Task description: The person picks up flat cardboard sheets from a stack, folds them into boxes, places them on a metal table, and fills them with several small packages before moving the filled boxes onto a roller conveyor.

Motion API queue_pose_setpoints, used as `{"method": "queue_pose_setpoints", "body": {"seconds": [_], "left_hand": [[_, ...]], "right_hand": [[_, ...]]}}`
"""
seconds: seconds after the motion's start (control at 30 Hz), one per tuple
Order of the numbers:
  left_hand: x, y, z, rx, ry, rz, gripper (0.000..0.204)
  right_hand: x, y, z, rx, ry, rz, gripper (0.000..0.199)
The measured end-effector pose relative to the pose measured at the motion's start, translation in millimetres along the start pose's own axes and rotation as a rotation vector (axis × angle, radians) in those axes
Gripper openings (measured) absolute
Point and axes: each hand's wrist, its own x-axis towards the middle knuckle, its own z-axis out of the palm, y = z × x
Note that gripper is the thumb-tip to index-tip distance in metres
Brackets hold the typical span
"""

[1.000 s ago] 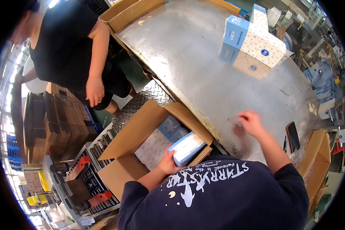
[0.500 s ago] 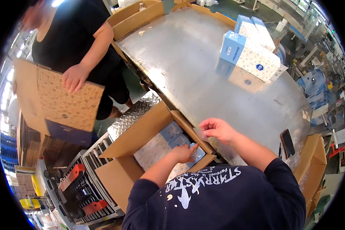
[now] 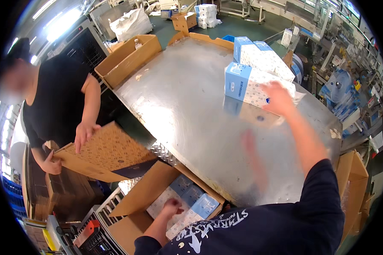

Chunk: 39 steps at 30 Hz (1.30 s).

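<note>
My right hand (image 3: 278,98), smeared by motion, is stretched out over the metal table with its fingers spread at the near side of a blue-and-white printed pack (image 3: 237,80). Whether it touches the pack I cannot tell. Behind that pack lie more packs of the same kind (image 3: 264,57). Low on the left, my left hand (image 3: 173,207) is loosely curled over an open cardboard carton (image 3: 134,197), fingers apart and holding nothing that I can see. Inside the carton, blue-and-white packs (image 3: 205,205) lie side by side; my forearm hides part of them.
The carton stands on a roller conveyor (image 3: 108,207) against the metal table (image 3: 178,97). At left a co-worker holds a flattened printed carton (image 3: 110,148) close to my carton's flaps. A long cardboard tray (image 3: 130,59) sits at the table's far left corner; another carton (image 3: 351,182) is at right.
My right hand has gone from beside the carton out to the pack on the table. My left hand has drawn back off the near pack. The co-worker's cardboard has come lower and nearer.
</note>
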Motion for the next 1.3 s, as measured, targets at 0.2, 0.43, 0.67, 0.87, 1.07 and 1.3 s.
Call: {"method": "queue_pose_setpoints", "body": {"seconds": [0.2,0.43,0.67,0.87,1.07,1.3], "left_hand": [[25,-37,7,-0.058,0.197,-0.011,0.015],[51,-39,-27,-0.216,0.048,-0.185,0.03],[49,1,-21,0.749,0.123,-0.175,0.045],[43,7,-16,0.84,0.191,-0.229,0.057],[29,8,-35,1.307,0.224,-0.066,0.066],[-8,86,1,0.747,0.252,0.262,0.04]], "right_hand": [[18,61,41,-0.251,0.051,0.256,0.055],[99,65,40,0.093,0.015,0.233,0.028],[105,110,83,0.31,0.077,0.408,0.01],[37,128,36,0.205,-0.34,0.174,0.016],[55,175,13,0.049,0.084,0.412,0.05],[78,156,50,-0.007,-0.093,0.342,0.062]]}}
